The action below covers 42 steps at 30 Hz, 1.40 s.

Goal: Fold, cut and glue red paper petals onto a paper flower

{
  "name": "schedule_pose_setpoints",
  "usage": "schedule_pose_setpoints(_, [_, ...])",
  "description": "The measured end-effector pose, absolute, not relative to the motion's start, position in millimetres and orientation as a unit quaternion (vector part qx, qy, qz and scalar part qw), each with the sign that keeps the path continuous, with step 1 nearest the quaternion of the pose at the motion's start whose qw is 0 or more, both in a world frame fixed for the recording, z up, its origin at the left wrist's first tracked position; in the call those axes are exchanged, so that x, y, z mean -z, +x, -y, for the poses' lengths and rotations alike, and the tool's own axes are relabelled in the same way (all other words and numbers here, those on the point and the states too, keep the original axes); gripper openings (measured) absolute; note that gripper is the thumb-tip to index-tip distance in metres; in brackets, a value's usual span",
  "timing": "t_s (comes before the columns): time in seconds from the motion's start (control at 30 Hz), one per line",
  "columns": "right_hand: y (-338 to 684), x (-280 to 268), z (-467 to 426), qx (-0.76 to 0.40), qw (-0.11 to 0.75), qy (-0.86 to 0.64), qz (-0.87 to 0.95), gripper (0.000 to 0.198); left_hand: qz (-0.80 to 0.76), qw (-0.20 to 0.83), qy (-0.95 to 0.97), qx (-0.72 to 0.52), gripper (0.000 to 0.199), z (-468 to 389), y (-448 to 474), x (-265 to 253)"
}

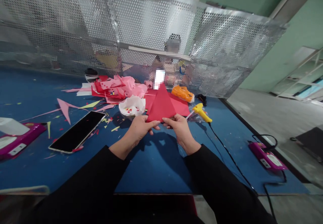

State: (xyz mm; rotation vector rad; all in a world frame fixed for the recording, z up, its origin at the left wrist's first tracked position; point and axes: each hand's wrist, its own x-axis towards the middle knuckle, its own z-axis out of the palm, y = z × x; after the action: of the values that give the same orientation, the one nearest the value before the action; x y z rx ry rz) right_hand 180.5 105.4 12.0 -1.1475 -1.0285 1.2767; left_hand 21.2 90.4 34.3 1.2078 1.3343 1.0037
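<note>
A red sheet of paper folded to a pointed, triangular shape (pixel 161 104) is held up over the table, its tip away from me. My left hand (pixel 141 128) pinches its near edge on the left, and my right hand (pixel 180 129) pinches the same edge on the right, thumbs on top. Behind it lies more red paper (pixel 182 106). Just left of the folded paper stands a white paper bowl (pixel 131 107) with small coloured scraps in it. To the right rests a yellow glue gun (pixel 202 112) with a black cord.
Crumpled pink and red paper (pixel 121 87) is heaped at the back left. A phone (pixel 78 131) lies among scraps on the blue table (pixel 156 173). Purple power strips (pixel 267 156) sit at both sides. An orange packet (pixel 183 93) lies before the perforated screen (pixel 151 19); a person is behind it.
</note>
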Motion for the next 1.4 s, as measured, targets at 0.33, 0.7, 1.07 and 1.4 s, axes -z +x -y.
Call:
schedule_pose_setpoints(0.33, [182.6, -6.1, -110.9, -0.544, 0.578, -0.469, 0.387, 0.039, -0.546, 0.517, 0.5, -0.43, 0.012, -89.6, 21.6, -34.0])
schedule_pose_setpoints(0.7, [179.4, -10.5, -105.8, -0.501, 0.59, -0.457, 0.439, 0.031, -0.502, 0.521, 0.414, -0.552, 0.043, -96.7, 15.8, -22.4])
schedule_pose_setpoints(1.07, [177.2, -9.1, -104.1, -0.492, 0.535, -0.463, 0.507, 0.032, -0.468, 0.52, 0.341, -0.628, 0.04, -99.2, 15.0, -22.2])
schedule_pose_setpoints(1.4, [177.2, -8.5, -102.3, -0.478, 0.516, -0.462, 0.54, 0.031, -0.452, 0.518, 0.309, -0.657, 0.045, -101.5, 14.1, -25.1])
